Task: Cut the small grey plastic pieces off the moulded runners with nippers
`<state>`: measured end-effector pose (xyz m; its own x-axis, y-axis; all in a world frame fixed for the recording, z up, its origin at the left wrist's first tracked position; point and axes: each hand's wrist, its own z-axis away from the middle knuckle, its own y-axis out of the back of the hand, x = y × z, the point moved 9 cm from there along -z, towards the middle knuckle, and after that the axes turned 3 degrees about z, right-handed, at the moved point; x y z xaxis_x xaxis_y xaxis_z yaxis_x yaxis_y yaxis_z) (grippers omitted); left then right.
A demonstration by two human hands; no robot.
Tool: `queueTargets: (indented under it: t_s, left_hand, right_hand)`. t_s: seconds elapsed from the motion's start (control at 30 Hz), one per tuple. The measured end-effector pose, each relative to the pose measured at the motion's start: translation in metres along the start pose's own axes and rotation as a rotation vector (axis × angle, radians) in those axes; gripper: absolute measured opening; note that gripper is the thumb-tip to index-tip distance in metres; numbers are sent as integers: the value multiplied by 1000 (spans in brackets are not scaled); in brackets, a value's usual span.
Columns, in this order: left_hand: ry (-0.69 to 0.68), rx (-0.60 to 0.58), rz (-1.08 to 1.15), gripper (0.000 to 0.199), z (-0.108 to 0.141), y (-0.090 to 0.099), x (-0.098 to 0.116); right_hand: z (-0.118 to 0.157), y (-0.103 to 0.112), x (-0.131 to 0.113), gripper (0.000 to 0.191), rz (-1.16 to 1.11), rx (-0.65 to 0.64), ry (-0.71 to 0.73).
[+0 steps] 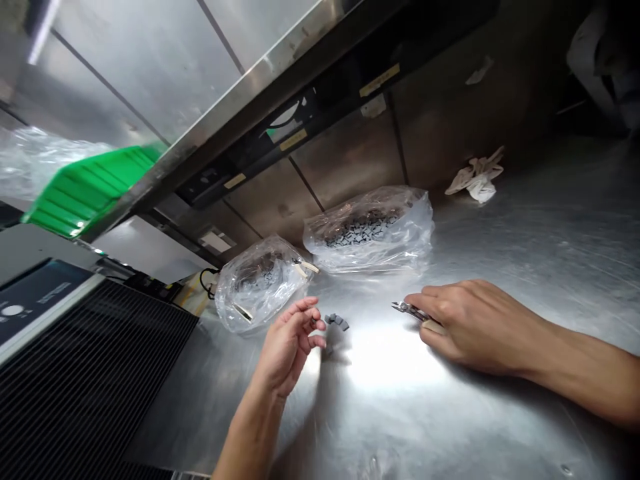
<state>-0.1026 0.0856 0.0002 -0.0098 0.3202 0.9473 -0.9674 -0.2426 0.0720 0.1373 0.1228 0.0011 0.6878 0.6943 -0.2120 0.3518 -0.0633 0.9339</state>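
**Poster 1:** ok what's going on around that little cluster of small grey pieces on the steel counter?

**Poster 2:** Left hand is just beside the cluster, fingers curled and nearly together. Can't tell if they're pinching anything. Right hand is on the other side, near it but not touching, fingers clamped around small metal pliers with the tips poking out toward the cluster.

**Poster 1:** and behind it?

**Poster 2:** Two clear plastic bags of dark grey pieces, with cream-handled snips lying on the closer one. Further back there's a crumpled white cloth, and a green plastic bin sits well off to the left.
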Motion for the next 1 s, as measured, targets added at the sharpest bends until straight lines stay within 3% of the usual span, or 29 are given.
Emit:
queueTargets:
  t_s: [0.17,0.3,0.43,0.53,0.63,0.77,0.83,1.0]
  left_hand:
    - [-31,42,-370,24,17,17,-23]
    - [-105,50,-546,22,29,10,-25]
    - [-136,39,-552,12,31,3,-24]
    - [-87,-33,-455,20,27,-6,-29]
    - [-5,-164,-306,31,22,-27,-31]
    - [143,-313,180,22,21,-65,-25]
    - [204,-334,399,28,19,-80,-22]
    - [234,-296,576,24,8,-92,-31]
  right_hand:
    - [1,-7,-8,19,-32,-139,3]
    - [2,-7,-12,15,-33,-141,18]
    - [2,-8,-16,14,-40,-140,20]
    - [1,-3,-18,17,-68,-111,17]
    - [0,5,-19,22,-118,-33,8]
    - [-1,14,-18,31,-165,95,8]
    - [-1,16,-16,32,-181,135,14]
    - [-1,17,-14,32,-190,156,23]
